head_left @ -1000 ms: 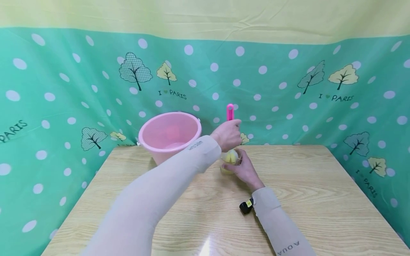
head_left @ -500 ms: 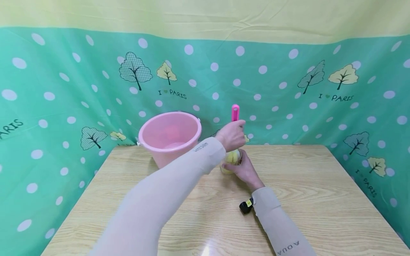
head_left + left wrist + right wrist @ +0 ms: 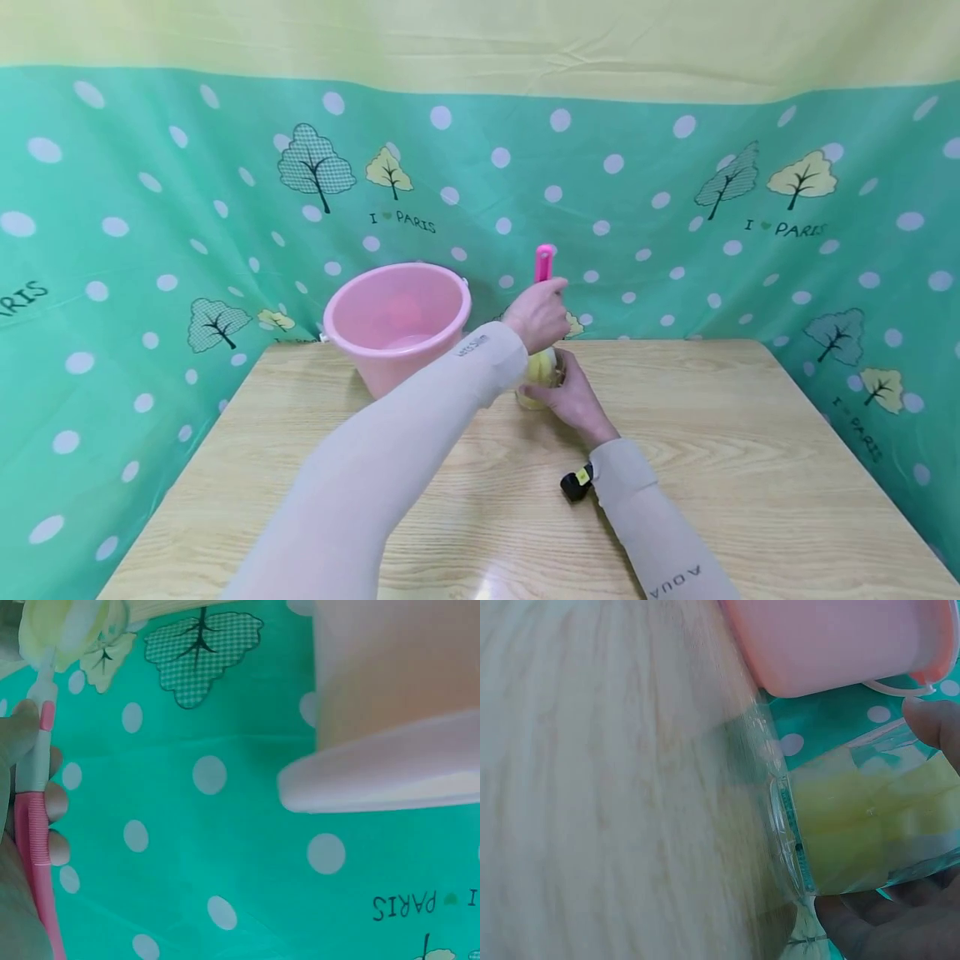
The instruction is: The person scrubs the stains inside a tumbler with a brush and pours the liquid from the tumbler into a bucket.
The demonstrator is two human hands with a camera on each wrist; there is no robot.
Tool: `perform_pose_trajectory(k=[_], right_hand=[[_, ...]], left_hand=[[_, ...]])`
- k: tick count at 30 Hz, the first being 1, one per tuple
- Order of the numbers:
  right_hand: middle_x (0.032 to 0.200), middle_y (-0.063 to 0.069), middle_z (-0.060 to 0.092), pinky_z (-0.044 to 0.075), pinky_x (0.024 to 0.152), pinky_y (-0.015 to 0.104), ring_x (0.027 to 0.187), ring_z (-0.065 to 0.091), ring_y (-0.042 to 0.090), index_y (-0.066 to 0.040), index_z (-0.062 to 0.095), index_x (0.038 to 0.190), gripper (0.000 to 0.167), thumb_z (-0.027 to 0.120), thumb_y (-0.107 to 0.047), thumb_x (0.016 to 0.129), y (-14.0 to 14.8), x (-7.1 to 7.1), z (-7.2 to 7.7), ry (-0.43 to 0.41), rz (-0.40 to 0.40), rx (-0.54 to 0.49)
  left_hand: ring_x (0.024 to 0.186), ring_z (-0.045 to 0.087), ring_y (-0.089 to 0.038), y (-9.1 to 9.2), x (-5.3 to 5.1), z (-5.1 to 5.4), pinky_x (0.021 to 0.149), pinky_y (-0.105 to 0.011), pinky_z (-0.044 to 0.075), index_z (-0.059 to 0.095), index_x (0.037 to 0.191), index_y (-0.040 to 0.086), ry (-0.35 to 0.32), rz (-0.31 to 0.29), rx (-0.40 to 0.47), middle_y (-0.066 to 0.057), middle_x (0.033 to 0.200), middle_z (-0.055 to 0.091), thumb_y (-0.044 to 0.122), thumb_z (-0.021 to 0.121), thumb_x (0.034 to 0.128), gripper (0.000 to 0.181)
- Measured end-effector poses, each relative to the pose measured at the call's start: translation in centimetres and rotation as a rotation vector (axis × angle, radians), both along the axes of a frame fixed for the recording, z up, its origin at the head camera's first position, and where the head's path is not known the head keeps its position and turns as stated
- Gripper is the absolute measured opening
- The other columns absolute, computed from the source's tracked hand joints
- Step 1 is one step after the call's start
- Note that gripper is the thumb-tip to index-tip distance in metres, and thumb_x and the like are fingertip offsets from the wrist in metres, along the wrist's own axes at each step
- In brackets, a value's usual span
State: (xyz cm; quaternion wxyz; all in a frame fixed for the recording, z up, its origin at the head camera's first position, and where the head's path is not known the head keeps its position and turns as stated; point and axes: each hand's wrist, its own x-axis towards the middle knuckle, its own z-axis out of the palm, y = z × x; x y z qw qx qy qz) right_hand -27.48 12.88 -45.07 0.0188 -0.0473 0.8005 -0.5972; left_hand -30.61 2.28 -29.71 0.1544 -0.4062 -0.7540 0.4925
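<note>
A clear cup (image 3: 534, 398) with pale yellow contents stands on the table, and my right hand (image 3: 573, 400) grips its right side. In the right wrist view the thumb and fingers lie round the clear cup (image 3: 855, 825). Above the cup, my left hand (image 3: 537, 317) holds a brush-like tool by its pink handle (image 3: 543, 263), which points up. The left wrist view shows the fingers curled round the pink and white handle (image 3: 34, 817), its thin end at the yellow contents (image 3: 37, 630). The tool's tip is hidden in the head view.
A pink bucket (image 3: 382, 367) stands at the back left of the wooden table (image 3: 712, 467), close to my left forearm. A green dotted curtain (image 3: 637, 208) hangs behind and at both sides. A small black device (image 3: 576, 485) is at my right wrist.
My left hand and the pink handle shifted slightly right, then slightly back left, over the cup. The right hand keeps its grip on the cup in the same place.
</note>
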Motion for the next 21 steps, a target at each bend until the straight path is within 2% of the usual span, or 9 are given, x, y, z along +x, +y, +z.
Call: perform_pose_trajectory(k=[11,21], right_hand=[[0.145,0.012,0.035,0.032,0.106,0.048,0.129,0.037,0.030,-0.013,0.026,0.147,0.097,0.083,-0.038,0.073,-0.2,0.2,0.4,-0.007,0.027,0.004],[0.142,0.011,0.038,0.033,0.106,0.047,0.128,0.039,0.030,-0.012,0.028,0.145,0.098,0.084,-0.039,0.069,-0.1,-0.1,0.1,-0.010,0.017,0.020]], left_hand=[[0.079,0.052,-0.014,-1.2,-0.5,0.3,0.092,-0.036,0.026,0.070,0.099,0.024,-0.028,0.049,0.032,0.006,0.090,0.069,0.019,0.059,0.0900,0.016],[0.079,0.053,-0.016,-1.6,-0.2,0.5,0.092,-0.036,0.027,0.070,0.100,0.022,-0.054,0.054,0.052,0.004,0.090,0.068,0.021,0.060,0.0842,0.018]])
